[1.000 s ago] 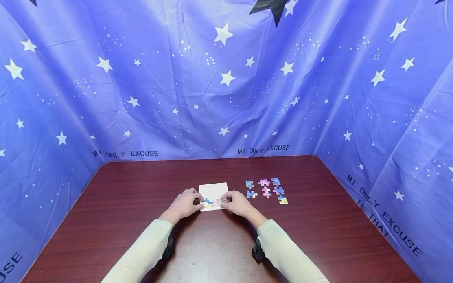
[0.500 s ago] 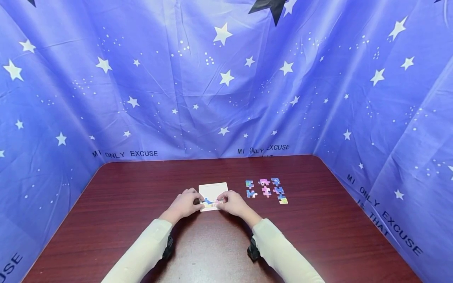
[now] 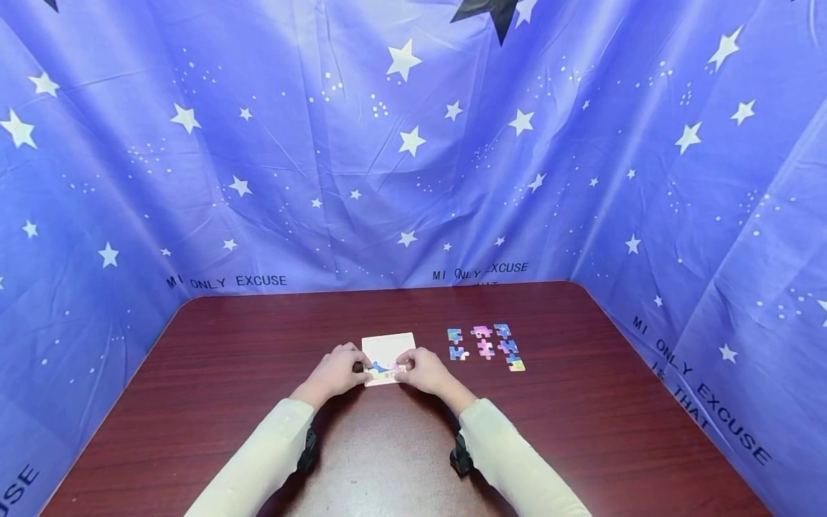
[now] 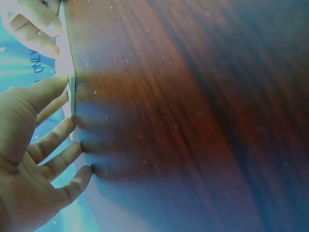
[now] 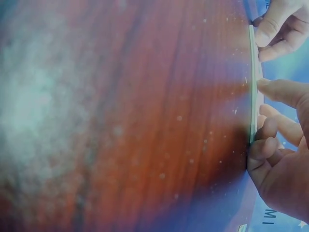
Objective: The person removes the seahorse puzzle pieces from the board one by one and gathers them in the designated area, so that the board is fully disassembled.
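A thin white puzzle tray (image 3: 388, 348) lies on the table, with a few joined pieces along its near side. My left hand (image 3: 332, 372) rests at the tray's left edge; its thumb and index fingertips touch the tray beside a blue puzzle piece (image 3: 379, 368). In the left wrist view, the other fingers (image 4: 63, 159) are spread, tips at the table by the edge. My right hand (image 3: 428, 372) pinches a pink puzzle piece (image 3: 397, 367) on the right part of the tray between thumb and index finger. Its remaining fingers (image 5: 265, 150) bend at the tray's edge in the right wrist view.
Several loose puzzle pieces lie right of the tray, among them a pink one (image 3: 485, 349), a blue one (image 3: 459, 353) and a yellow-green corner piece (image 3: 517, 365). They stand on a dark red wooden table (image 3: 258, 323). A blue star-print curtain (image 3: 362, 143) encloses the table's back and sides.
My right hand has shifted slightly left over the tray, bringing the pink piece closer to the blue one. The left hand stays in place, as do the loose pieces.
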{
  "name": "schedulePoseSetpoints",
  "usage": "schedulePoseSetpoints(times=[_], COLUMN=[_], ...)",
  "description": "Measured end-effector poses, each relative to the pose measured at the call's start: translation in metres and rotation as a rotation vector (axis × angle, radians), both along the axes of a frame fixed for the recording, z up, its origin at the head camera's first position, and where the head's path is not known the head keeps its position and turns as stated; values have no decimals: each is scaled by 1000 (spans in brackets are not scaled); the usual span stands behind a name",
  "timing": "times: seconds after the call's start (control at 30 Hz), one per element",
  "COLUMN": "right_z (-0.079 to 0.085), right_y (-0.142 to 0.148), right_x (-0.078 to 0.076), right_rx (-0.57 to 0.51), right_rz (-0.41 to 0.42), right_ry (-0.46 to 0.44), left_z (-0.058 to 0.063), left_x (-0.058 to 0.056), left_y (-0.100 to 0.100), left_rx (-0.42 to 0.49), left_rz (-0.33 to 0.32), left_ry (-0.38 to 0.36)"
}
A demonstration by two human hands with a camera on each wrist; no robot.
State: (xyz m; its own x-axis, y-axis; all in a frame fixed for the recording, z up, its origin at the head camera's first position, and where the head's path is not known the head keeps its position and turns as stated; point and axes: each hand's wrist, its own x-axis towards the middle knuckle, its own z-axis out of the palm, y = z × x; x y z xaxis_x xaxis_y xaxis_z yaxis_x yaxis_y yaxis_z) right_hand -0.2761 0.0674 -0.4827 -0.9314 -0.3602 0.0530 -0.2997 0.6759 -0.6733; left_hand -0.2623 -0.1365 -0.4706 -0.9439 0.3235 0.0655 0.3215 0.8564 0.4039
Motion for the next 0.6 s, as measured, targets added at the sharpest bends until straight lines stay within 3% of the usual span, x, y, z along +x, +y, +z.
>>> schedulePoseSetpoints(times=[0.6], right_z=[-3], right_y=[0], right_x=[0], right_rx=[-44], right_rz=[-37], right_ry=[-46], left_z=[-4], left_x=[-5], left_y=[0], left_rx=[1], left_rz=[12], left_ry=[-23])
